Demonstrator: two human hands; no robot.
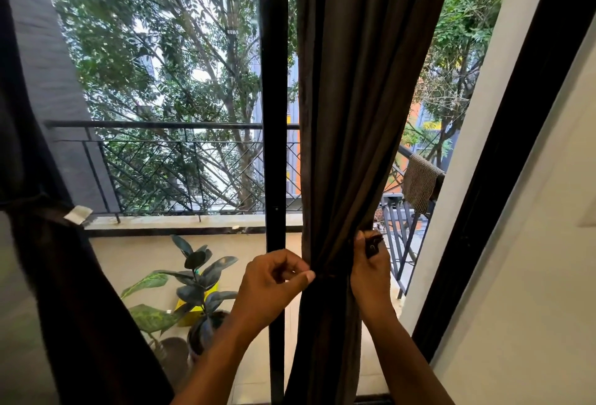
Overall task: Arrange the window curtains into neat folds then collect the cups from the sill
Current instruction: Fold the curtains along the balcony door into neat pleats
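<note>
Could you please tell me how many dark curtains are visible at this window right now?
2. One dark brown fabric curtain hangs right of the black centre frame, gathered between both hands. Another dark curtain is at the left edge, already tied.

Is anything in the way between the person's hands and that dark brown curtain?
Nothing visible: the left hand pinches the dark brown gathered curtain, and the right hand grips a dark tie-back band against it.

body: two bare forearms | hands (pixel 277 282): bare (no sleeves, rings visible)
</note>
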